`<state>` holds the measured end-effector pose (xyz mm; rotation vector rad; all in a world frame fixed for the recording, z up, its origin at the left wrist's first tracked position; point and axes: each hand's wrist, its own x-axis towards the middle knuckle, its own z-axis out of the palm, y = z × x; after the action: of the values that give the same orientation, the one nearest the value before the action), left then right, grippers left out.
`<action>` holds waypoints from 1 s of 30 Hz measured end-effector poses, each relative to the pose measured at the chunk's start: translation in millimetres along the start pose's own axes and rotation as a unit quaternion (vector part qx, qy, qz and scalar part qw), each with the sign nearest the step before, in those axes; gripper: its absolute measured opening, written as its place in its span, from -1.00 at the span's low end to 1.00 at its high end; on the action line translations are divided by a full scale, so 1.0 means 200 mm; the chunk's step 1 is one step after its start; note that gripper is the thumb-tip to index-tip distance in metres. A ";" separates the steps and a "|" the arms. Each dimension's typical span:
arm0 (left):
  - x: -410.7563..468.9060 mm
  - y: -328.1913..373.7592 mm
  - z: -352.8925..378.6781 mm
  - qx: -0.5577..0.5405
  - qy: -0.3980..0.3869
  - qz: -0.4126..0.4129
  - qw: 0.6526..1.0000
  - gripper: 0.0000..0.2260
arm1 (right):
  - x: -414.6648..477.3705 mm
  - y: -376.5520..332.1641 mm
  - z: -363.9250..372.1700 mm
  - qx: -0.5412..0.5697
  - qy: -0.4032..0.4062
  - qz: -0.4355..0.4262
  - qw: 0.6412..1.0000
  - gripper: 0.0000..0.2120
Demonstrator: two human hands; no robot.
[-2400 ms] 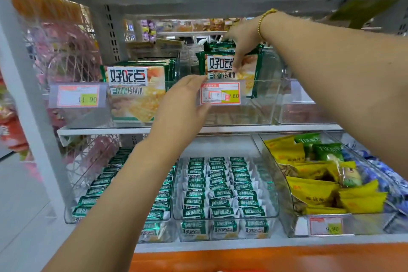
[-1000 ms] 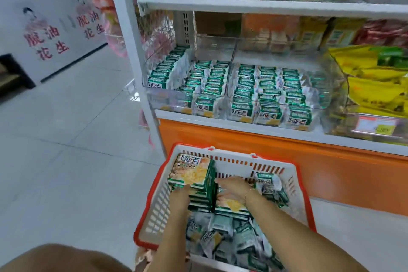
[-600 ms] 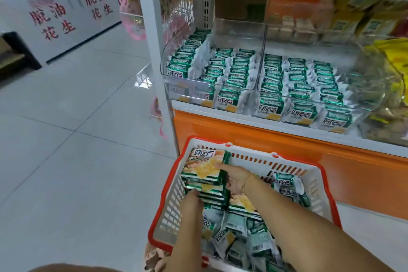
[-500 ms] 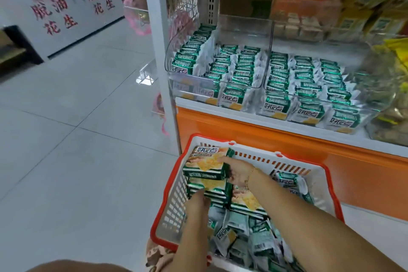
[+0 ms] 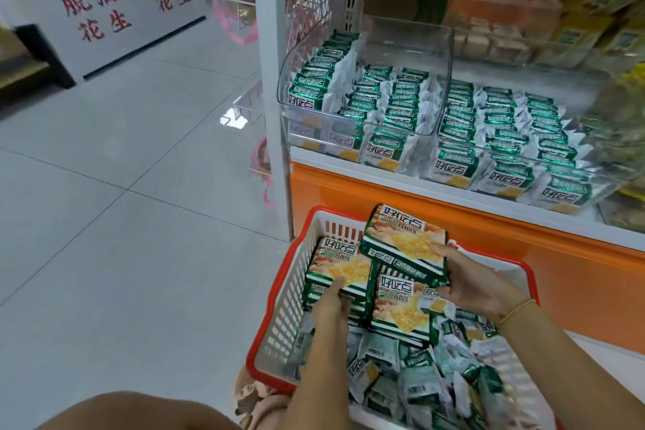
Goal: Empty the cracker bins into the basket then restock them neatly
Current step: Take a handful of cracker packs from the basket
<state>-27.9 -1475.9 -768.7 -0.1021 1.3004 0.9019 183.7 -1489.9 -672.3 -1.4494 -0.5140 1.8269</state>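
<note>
Head view: loose cracker packets [image 5: 419, 380] are heaped nearest in the basket [image 5: 275, 321]. The left hand [image 5: 331, 307] is laid with straight fingers on the stack of cracker boxes [image 5: 340, 263]. Right of those fingers, a tilted cracker box [image 5: 401, 241] is gripped by the right hand [image 5: 478, 286]. Beyond both hands, clear bins [image 5: 405, 45] are packed with packets.

Right hand [image 5: 478, 284]: gold bead bracelet [image 5: 516, 311] at wrist; both forearms [image 5: 314, 377] bare.
</note>
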 end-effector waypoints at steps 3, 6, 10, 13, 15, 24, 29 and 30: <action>-0.02 0.02 0.00 0.052 -0.015 0.012 0.998 -0.61 | -0.05 0.01 0.03 -0.014 -0.026 -0.001 1.000 -0.29; -0.08 0.00 0.01 0.082 -0.043 0.018 0.996 -0.51 | -0.05 0.04 0.07 -0.046 -0.029 -0.012 0.998 -0.34; -0.19 -0.05 0.04 0.060 -0.105 0.008 0.993 -0.69 | -0.10 0.03 0.16 -0.113 -0.033 -0.035 0.992 -0.22; -0.27 -0.05 0.08 0.010 -0.142 0.021 0.990 -0.59 | -0.15 0.03 0.18 -0.146 -0.016 -0.079 0.986 -0.42; -0.31 -0.04 0.10 0.004 -0.169 0.028 0.985 -0.56 | -0.19 0.02 0.17 -0.171 0.000 -0.112 0.979 -0.39; -0.54 -0.04 0.17 0.021 -0.305 0.024 0.952 -0.54 | -0.44 -0.01 0.10 -0.118 0.165 -0.289 0.936 -0.65; -0.65 -0.10 0.23 0.049 -0.327 0.035 0.943 -0.24 | -0.54 0.01 0.13 -0.065 0.222 -0.342 0.911 -0.73; -0.67 -0.11 0.24 0.047 -0.315 0.040 0.947 -0.12 | -0.55 0.00 0.14 -0.069 0.238 -0.349 0.904 -0.75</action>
<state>24.7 -1534.3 -648.9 0.2979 0.7481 0.8450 167.0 -1569.7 -592.3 -1.4788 -0.7907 0.8524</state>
